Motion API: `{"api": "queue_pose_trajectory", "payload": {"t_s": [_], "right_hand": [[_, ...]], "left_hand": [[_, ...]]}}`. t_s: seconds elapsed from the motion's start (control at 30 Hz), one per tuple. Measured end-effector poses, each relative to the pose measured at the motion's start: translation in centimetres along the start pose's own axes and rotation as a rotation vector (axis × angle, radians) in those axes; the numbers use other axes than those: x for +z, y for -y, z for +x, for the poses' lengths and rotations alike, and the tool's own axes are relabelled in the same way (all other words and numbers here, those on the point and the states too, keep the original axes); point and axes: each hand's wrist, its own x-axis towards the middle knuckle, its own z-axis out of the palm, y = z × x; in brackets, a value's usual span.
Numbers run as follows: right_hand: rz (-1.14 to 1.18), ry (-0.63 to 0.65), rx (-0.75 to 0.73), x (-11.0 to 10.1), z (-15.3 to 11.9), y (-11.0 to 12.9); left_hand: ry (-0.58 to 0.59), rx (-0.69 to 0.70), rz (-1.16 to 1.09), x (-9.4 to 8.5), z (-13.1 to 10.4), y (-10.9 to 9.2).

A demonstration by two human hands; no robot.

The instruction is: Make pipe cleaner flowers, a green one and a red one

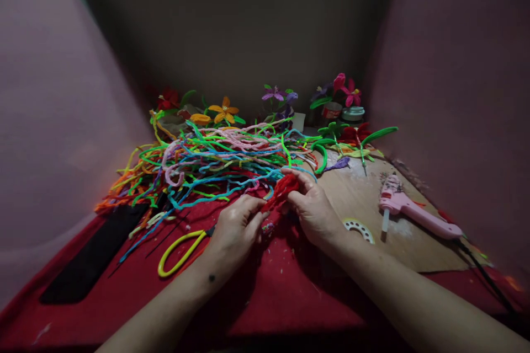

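Observation:
A small bundle of red fuzzy stems is held between both hands above the red cloth. My left hand pinches its lower left end between thumb and fingers. My right hand grips the upper right end, thumb and fingers closed round it. Just beyond the hands lies a large heap of multicoloured fuzzy stems. Yellow-handled scissors lie left of my left hand, their blades partly hidden by it.
A pink glue gun rests on a brown board at the right, its cord running to the front right. A white ring with holes is near my right forearm. At left lies a black flat object. Orange flowers and others stand behind.

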Motion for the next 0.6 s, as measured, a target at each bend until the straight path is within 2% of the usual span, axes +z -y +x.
{"api": "queue_pose_trajectory", "payload": {"t_s": [0.13,0.3,0.43,0.6], "right_hand": [[-0.038,0.069,0.021,-0.1,-0.1,0.5],[-0.057,0.135,0.002,-0.2,0.0,0.6],[-0.092,0.165,0.011,-0.3,-0.1,0.4],[-0.195,0.195,-0.063,-0.2,-0.3,0.8]], "left_hand": [[0.062,-0.177,-0.196,-0.3,0.2,-0.6],[0.208,-0.412,-0.506,-0.8,0.5,-1.0],[0.264,-0.418,-0.668,-0.9,0.7,-0.4],[0.218,-0.439,-0.690,-1.1,1.0,0.0]]}}
